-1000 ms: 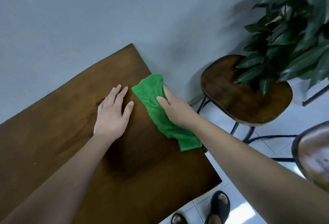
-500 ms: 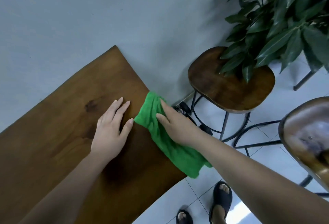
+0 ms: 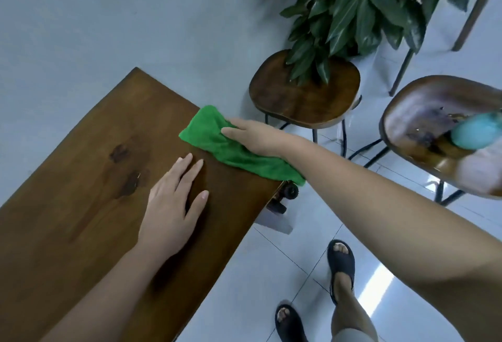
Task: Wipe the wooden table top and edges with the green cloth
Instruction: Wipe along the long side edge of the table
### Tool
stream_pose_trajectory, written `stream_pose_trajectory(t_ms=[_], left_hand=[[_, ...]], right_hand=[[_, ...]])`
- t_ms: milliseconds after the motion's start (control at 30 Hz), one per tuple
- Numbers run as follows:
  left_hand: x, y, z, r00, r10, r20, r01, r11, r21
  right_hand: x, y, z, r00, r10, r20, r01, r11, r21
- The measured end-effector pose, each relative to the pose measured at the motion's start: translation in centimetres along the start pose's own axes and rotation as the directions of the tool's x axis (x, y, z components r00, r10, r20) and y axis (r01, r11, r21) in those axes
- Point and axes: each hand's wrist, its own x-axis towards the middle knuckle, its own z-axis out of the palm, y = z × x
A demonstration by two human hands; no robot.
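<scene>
Pressed green cloth (image 3: 217,139) onto edge of wooden table (image 3: 81,192) with right hand (image 3: 258,138), fingers straight; rested left hand (image 3: 171,206) flat, fingers straight, holding nothing.

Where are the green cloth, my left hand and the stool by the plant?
green cloth (image 3: 212,138): head view, on its uncovered upper fold.
left hand (image 3: 168,206): head view, on the back of the hand.
stool (image 3: 298,105): head view, on the bare wood of the seat.

A single view - a wide-angle camera on the person's head, looking forward and steeply down from close above the worktop (image 3: 81,178), whose edges run diagonally; the tiled floor (image 3: 271,273) and the person's feet (image 3: 341,260) show lower right.
</scene>
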Motion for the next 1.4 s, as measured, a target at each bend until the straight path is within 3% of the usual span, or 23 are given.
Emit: stream_pose_trajectory(t_ms=[233,333,433,533,600,800,1067,1200,1333,1400], left_hand=[[-5.7,-1.4,1.0,0.978,0.210,0.016,-0.210,0.978,-0.011],[-7.8,-2.0,1.1,0.965,0.262,0.010,-0.262,0.965,-0.020],[-9.6,-2.7,1.3,0.954,0.300,0.008,-0.300,0.954,-0.003],[-11.2,-3.5,1.6,0.948,0.317,0.007,-0.317,0.948,0.017],[-12.2,-3.9,1.8,0.949,0.315,0.001,-0.315,0.949,0.012],[-16.4,-6.5,1.7,0.962,0.274,-0.006,-0.274,0.962,0.002],[-24.9,-12.7,1.0,0.986,0.167,0.001,-0.167,0.986,0.010],[-25.0,-12.6,1.0,0.988,0.155,-0.017,-0.155,0.988,0.010],[-24.9,-12.3,1.0,0.988,0.153,-0.022,-0.153,0.988,0.000],[-25.0,-12.3,1.0,0.989,0.144,-0.020,-0.144,0.990,-0.001]], right_hand=[[-8.5,2.1,2.4,0.941,0.077,-0.328,-0.049,0.994,0.093],[-9.8,3.3,5.4,0.830,0.079,-0.552,0.002,0.989,0.145],[-9.8,3.8,9.1,0.661,0.123,-0.740,0.081,0.969,0.233],[-9.7,2.6,13.9,0.523,0.207,-0.827,0.246,0.892,0.379],[-9.7,1.6,17.5,0.484,0.250,-0.838,0.337,0.831,0.443],[-12.6,-1.9,30.1,0.576,0.282,-0.768,0.408,0.715,0.568],[-17.5,-7.0,43.8,0.667,0.292,-0.686,0.335,0.705,0.625],[-15.9,-6.6,41.1,0.620,0.300,-0.725,0.321,0.746,0.584],[-13.7,-4.9,32.8,0.525,0.311,-0.792,0.329,0.785,0.526],[-12.7,-3.8,28.0,0.514,0.318,-0.797,0.317,0.793,0.521]])
